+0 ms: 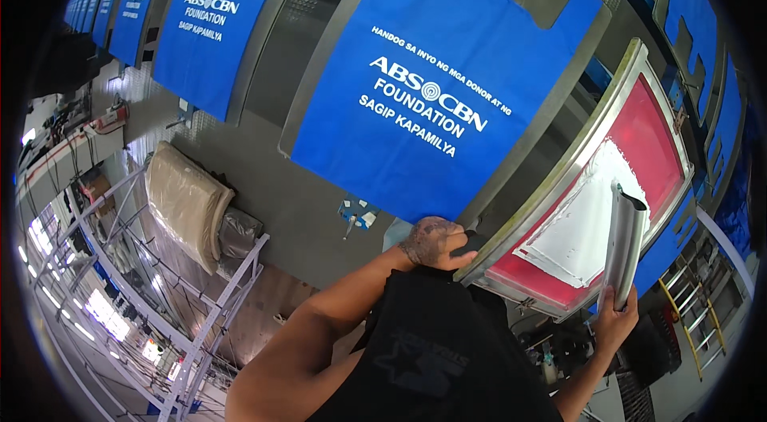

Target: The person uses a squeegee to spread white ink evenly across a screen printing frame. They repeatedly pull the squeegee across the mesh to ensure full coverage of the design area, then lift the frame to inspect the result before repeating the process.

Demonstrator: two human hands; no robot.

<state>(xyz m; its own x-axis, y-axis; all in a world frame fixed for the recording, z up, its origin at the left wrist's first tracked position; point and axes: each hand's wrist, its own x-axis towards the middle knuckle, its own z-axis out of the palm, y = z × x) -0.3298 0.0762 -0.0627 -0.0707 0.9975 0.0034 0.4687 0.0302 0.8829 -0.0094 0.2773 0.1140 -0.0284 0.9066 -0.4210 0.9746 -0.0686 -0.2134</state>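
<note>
A screen-printing frame (551, 218) stands tilted at the right, its red mesh spread with thick white ink (571, 234). My right hand (617, 320) grips the lower end of a long grey metal squeegee (625, 242), whose far end rests in the ink. My left hand (438, 243) is closed at the frame's near left corner, fingers curled against its edge; part of the grip is hidden. Left of the frame, a blue fabric bag panel (335, 134) with white printing lies flat on a grey board (326, 50).
More printed blue panels (212, 22) on boards run off to the far left; others (693, 18) stand at the right. Plastic-wrapped padded sheets (185, 202) lie by a grey metal rack (180, 366) at the lower left. A yellow ladder (693, 318) stands at the lower right.
</note>
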